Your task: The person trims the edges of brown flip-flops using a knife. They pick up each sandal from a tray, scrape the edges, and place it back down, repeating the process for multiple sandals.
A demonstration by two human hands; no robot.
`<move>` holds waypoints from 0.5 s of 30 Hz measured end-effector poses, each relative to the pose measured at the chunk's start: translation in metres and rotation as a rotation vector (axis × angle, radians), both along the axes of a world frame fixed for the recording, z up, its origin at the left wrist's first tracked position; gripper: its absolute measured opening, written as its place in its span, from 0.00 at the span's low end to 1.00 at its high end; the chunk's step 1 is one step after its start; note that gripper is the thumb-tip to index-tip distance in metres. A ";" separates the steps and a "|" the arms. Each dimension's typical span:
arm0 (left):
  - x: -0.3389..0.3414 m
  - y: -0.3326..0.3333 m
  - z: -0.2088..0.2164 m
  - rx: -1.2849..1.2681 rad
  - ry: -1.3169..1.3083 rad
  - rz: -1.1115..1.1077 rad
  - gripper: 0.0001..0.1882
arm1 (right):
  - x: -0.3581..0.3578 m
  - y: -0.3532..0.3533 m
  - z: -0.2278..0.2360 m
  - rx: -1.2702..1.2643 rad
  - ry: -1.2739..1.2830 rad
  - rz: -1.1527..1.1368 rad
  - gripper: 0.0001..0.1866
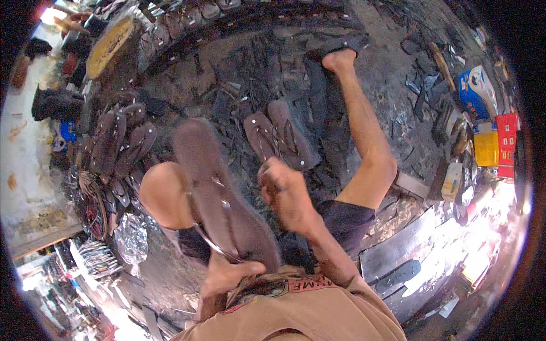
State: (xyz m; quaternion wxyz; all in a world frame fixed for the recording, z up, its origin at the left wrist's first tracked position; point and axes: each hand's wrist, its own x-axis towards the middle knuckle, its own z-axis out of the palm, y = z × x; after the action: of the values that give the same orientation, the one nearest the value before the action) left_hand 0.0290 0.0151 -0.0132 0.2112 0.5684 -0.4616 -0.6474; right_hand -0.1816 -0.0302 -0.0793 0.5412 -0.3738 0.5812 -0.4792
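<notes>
Nearby, sandals [294, 137] lie among scraps [224, 105] while left hand [230, 274] grips brown slipper [209, 176], right hand [288, 196] curled, contents unclear

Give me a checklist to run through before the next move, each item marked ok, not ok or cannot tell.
1. Left hand gripping the brown sandal: ok, at its near end.
2. Right hand free of any tool: cannot tell, motion blur.
3. Held sandal's strap fully fastened: cannot tell.
4. Sandal pair ahead lying top side up: ok.
5. Scraps swept up: not ok, dark pieces litter the floor.
</notes>
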 end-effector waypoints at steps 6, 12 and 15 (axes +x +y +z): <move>-0.021 -0.101 -0.014 -0.137 0.244 0.264 0.40 | -0.147 0.037 0.002 -0.104 0.441 -0.615 0.19; -0.116 -0.084 -0.256 -0.136 -0.799 0.267 0.51 | -0.181 0.075 0.014 -0.009 -0.081 -0.962 0.20; -0.176 -0.098 -0.287 -0.051 -0.965 0.366 0.55 | -0.142 0.084 0.004 0.153 -0.012 -1.062 0.21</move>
State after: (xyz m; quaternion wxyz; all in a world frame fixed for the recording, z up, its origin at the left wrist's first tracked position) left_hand -0.1473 -0.0827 -0.3002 0.0976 0.8686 -0.4151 -0.2525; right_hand -0.3233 0.0536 -0.0753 0.2531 0.0149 0.7204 -0.6455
